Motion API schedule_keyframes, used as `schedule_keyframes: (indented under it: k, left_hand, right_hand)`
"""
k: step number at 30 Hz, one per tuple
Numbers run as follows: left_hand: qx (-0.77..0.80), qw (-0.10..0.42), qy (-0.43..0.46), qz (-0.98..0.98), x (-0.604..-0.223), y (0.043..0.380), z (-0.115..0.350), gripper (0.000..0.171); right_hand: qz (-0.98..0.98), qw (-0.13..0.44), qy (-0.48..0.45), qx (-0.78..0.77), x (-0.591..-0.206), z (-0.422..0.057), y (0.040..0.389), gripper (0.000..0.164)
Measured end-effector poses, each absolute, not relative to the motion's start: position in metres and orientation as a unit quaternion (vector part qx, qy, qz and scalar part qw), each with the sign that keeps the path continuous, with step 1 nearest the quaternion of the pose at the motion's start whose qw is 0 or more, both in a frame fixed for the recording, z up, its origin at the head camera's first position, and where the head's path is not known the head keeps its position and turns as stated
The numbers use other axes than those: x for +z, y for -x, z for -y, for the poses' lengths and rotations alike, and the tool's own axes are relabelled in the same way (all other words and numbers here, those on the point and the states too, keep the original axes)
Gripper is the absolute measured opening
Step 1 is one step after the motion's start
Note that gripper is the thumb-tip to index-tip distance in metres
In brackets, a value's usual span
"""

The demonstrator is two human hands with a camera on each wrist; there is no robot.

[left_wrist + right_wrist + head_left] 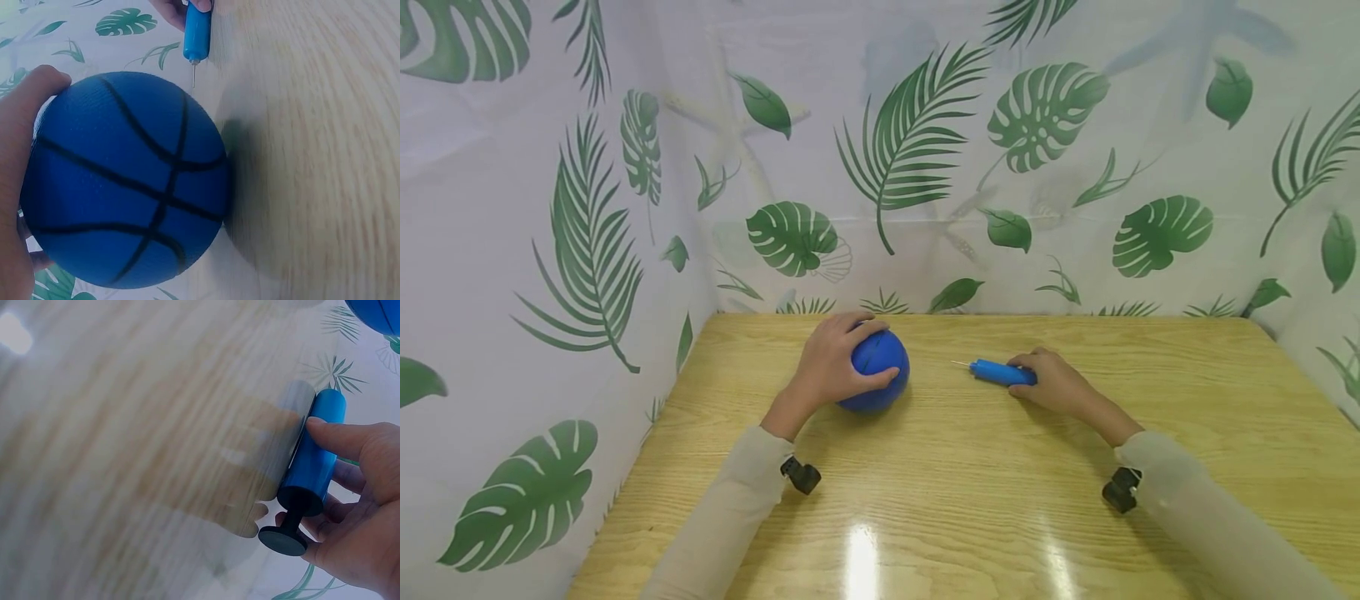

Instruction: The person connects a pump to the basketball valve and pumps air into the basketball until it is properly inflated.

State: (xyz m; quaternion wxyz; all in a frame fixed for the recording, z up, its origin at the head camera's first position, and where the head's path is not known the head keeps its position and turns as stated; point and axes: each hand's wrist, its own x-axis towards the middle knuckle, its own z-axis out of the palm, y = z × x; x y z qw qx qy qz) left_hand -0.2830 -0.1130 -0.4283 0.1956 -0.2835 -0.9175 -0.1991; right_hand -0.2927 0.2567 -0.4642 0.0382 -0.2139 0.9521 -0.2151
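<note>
A small blue basketball (880, 367) with black seam lines rests on the wooden table left of centre. My left hand (833, 360) grips it from above and the left, thumb and fingers spread round its side. To the right lies a blue hand pump (1000, 372) with a thin metal needle (960, 363) pointing toward the ball. My right hand (1051, 382) holds the pump by its body, thumb on one side and fingers curled round the other. In the right wrist view the black plunger handle (283, 540) sticks out at the pump's rear end.
The wooden table (940, 492) reaches back to a white curtain (917, 267) printed with green leaves, which also hangs along the left side. A black wrist camera (801, 475) sits on the left sleeve, another camera (1122, 490) on the right.
</note>
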Motion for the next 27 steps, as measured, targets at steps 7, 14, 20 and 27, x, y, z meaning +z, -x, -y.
schedule_keyframes:
  k: [7,14,20,27]
  left_hand:
    - [-0.211,0.193,0.292,0.913,-0.4274,0.2813,0.1102,0.067]
    - [-0.216,0.176,0.299,0.912,-0.4272,0.2786,0.1068,0.066]
    - [-0.22,0.168,0.299,0.913,-0.4275,0.277,0.1049,0.066]
    - [-0.221,0.164,0.297,0.915,-0.4274,0.2761,0.1046,0.066]
  right_hand:
    - [-0.951,0.039,0.216,-0.217,-0.4662,-0.2574,0.2955,0.047]
    - [-0.95,0.039,0.222,-0.218,-0.4671,-0.2581,0.296,0.046]
    - [-0.949,0.04,0.223,-0.22,-0.4671,-0.2583,0.2961,0.046]
    - [-0.948,0.038,0.225,-0.222,-0.4647,-0.2586,0.2947,0.045]
